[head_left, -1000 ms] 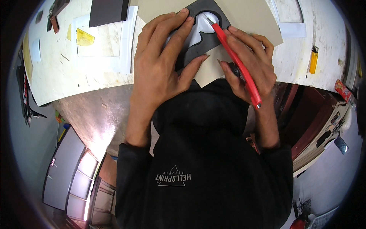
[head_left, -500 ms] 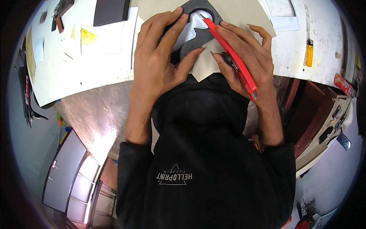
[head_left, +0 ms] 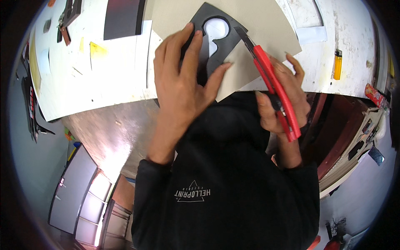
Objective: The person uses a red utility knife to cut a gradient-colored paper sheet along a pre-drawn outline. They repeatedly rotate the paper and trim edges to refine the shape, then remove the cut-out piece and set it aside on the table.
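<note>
A dark grey foam-like piece (head_left: 227, 48) with a keyhole-shaped opening lies on a beige board. My left hand (head_left: 183, 77) steadies it, fingers at its left side and thumb by its lower right edge. Part of the piece is hidden under that hand. My right hand (head_left: 287, 91) is closed round a red utility knife (head_left: 277, 89) with a black slider. Its blade is out and points up and left, the tip by the right corner of the dark piece. Whether the tip touches it, I cannot tell. Through the opening shows a white surface.
The beige board (head_left: 266, 25) lies on a white table (head_left: 116, 79). At the right is a yellow lighter (head_left: 338, 66). A black flat box-like thing (head_left: 123, 18) and a yellow translucent scrap (head_left: 98, 50) are at the left. The table's near edge curves in front of me.
My right hand has drawn the knife back toward me and to the right; its blade has left the round opening. My left hand has shifted slightly down and right on the dark piece.
</note>
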Tool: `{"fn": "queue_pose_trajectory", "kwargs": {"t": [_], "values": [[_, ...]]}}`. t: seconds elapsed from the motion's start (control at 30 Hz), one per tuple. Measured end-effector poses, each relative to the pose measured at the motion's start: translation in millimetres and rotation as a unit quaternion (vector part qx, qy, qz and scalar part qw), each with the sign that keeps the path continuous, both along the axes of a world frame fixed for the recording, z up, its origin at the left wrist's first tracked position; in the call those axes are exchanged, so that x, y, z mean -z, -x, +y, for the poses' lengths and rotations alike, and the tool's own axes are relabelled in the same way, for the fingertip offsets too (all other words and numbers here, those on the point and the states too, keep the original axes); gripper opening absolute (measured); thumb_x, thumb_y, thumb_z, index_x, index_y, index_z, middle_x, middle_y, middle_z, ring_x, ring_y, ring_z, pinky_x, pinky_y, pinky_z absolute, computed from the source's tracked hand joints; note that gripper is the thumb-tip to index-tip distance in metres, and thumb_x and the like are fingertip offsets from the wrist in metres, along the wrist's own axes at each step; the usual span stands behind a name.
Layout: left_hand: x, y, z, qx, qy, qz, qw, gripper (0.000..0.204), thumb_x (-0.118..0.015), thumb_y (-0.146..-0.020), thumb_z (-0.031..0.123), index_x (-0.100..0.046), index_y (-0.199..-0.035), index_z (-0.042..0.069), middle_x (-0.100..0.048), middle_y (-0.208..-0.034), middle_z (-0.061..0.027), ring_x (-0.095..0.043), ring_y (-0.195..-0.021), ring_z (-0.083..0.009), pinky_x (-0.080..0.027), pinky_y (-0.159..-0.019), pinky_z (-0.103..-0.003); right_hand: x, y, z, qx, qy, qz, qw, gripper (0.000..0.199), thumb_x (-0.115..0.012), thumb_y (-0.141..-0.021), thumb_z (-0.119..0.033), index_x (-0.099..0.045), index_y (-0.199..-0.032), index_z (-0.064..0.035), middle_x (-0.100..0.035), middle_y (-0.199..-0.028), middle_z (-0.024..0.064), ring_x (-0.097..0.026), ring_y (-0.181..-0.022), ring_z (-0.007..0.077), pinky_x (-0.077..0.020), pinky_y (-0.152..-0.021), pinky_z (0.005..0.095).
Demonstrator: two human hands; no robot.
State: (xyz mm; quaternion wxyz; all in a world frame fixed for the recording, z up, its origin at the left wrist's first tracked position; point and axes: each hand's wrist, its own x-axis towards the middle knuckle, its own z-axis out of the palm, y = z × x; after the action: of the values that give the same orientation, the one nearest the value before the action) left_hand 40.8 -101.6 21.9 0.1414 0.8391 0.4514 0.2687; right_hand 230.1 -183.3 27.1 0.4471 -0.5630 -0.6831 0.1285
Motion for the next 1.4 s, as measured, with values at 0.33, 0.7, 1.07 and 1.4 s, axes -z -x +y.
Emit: {"fn": "queue_pose_trajectory", "kwargs": {"t": [0.33,0.7,1.07,1.4], "values": [[-3.8,-14.1,-14.7,-0.057,0.154,-0.11,0.98,0.044,-0.073,-0.075,-0.002,-0.062,-0.118,-0.003,-0.047,-0.131,-0.0221,-0.059,-0.081,-0.0204,-0.049,-0.062,-0.027,15.0,31.5,7.6,0.051,0.0,0.045,0.998,0.062,-0.078,-0.071,-0.007,-0.053,-0.127,0.0052,-0.064,-0.117,0.0255,-0.063,-0.111,0.0365,-0.031,-0.107,0.0528],[0.4,-14.8,5.5,-0.015,0.192,-0.146,0.97,0.052,-0.071,-0.076,0.001,-0.058,-0.127,-0.002,-0.047,-0.135,-0.023,-0.061,-0.078,-0.0196,-0.05,-0.066,-0.028,20.1,29.2,8.4,0.058,0.055,-0.055,0.995,0.049,-0.073,-0.082,-0.021,-0.058,-0.121,0.0044,-0.068,-0.112,0.0212,-0.061,-0.114,0.0359,-0.0282,-0.107,0.0556],[4.5,-14.0,5.5,-0.006,0.183,-0.161,0.97,0.052,-0.07,-0.076,-0.001,-0.057,-0.126,-0.004,-0.047,-0.134,-0.0238,-0.064,-0.083,-0.0246,-0.053,-0.068,-0.03,30.0,27.5,8.2,0.055,0.032,-0.06,0.996,0.051,-0.074,-0.081,-0.021,-0.058,-0.122,0.0037,-0.069,-0.11,0.0196,-0.06,-0.116,0.0328,-0.0309,-0.106,0.0517],[4.0,-13.0,6.6,-0.008,0.166,-0.154,0.974,0.048,-0.071,-0.077,0.002,-0.061,-0.124,-0.001,-0.051,-0.133,-0.0203,-0.061,-0.07,-0.0138,-0.048,-0.056,-0.023,23.6,35.8,8.9,0.08,0.044,-0.093,0.991,0.048,-0.075,-0.079,-0.015,-0.06,-0.121,0.0001,-0.07,-0.108,0.0163,-0.06,-0.117,0.0306,-0.0274,-0.108,0.0512]]}}
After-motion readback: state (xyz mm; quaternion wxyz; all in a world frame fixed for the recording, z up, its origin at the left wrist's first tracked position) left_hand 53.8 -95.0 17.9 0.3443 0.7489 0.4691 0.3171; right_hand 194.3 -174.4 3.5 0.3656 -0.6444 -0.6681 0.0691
